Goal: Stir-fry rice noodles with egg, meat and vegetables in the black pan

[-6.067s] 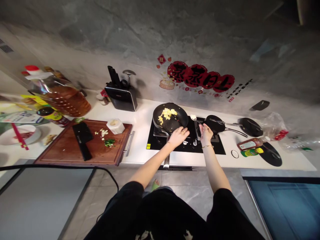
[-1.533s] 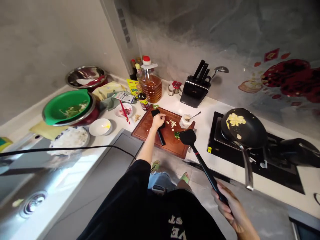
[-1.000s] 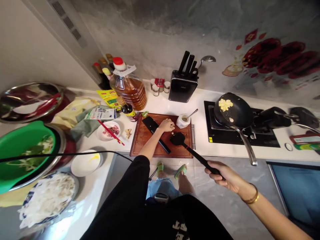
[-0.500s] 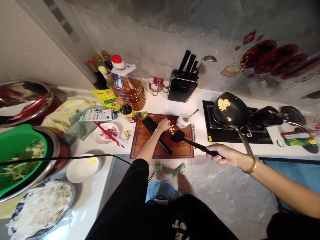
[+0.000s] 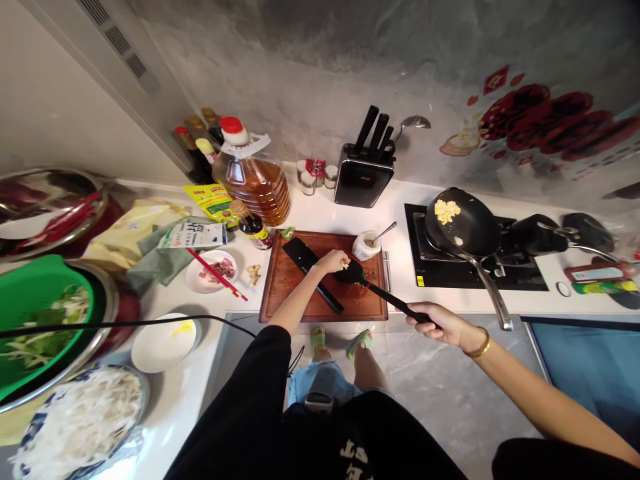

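Note:
My right hand (image 5: 434, 323) is wrapped round the handle of a black spatula (image 5: 387, 297), whose head lies low over the wooden cutting board (image 5: 285, 293). Beside that head, my left hand (image 5: 333, 261) is closed with pale chopped garlic (image 5: 345, 265) at its fingertips. Small green bits show along the spatula's edge. Under my left wrist, a black cleaver (image 5: 300, 252) lies slantwise on the board. A white jar (image 5: 367, 248) with a spoon (image 5: 385, 231) in it stands at the board's back right corner.
A black frying pan (image 5: 475, 227) with scrambled egg (image 5: 447, 211) sits on the stove (image 5: 417, 260), its handle jutting forward. A knife block (image 5: 364, 179) stands behind the board. Leftward are an oil jug (image 5: 260, 183), a plate of meat with red chopsticks (image 5: 220, 277), and several bowls. A cable crosses the left side.
My left hand has gathered the garlic pieces off the board and moved right to the spatula head. My right hand and the spatula have shifted slightly left, away from the pan's handle.

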### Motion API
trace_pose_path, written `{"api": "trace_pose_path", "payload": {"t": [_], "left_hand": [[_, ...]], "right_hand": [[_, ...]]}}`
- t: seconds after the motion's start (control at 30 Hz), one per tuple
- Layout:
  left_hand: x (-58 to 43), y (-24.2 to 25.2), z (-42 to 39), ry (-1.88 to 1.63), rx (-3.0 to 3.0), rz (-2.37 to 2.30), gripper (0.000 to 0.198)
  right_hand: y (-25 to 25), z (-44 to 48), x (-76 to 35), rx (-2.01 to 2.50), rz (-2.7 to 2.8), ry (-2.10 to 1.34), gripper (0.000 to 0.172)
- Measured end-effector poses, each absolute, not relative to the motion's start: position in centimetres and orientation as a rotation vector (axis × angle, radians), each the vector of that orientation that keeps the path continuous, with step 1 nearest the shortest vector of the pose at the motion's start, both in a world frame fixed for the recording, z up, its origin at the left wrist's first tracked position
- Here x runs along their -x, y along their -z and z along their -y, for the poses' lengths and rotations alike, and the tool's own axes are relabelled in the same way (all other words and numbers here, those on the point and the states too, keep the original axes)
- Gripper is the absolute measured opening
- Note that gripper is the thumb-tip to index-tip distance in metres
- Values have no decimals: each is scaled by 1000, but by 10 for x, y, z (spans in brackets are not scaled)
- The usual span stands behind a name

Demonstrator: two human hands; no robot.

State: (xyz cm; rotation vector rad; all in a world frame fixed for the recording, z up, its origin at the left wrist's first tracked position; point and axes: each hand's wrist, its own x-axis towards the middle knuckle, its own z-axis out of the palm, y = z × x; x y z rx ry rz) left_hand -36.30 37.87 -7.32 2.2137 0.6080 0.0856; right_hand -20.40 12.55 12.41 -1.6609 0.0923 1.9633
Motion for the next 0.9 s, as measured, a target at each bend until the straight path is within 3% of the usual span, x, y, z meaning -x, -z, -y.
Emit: {"api": "trace_pose_path", "payload": {"t": [0.17, 0.3, 0.4, 0.53, 0.73, 0.9], "left_hand": [[378, 50, -386, -177, -2248, -835, 36], [408, 26, -378, -265, -2196, -1456, 31], [434, 19, -346, -85, -1950, -1911, 49], [445, 32, -297, 146, -1783, -1918, 63], [430, 50, -279, 142, -1603, -1918, 46], [449, 49, -275, 95, -1597, -1999, 47]], "right_hand": [[-109, -109, 208, 1621, -59, -1923, 11], [-105, -107, 204, 1631, -49, -1915, 11], [-104, -109, 198, 1644, -55, -1931, 12], [-104, -112, 191, 1655, -43, -1949, 15], [-105, -114, 186, 1673, -20, -1962, 12], [-99, -112, 181, 1661, 29, -1973, 10]]}}
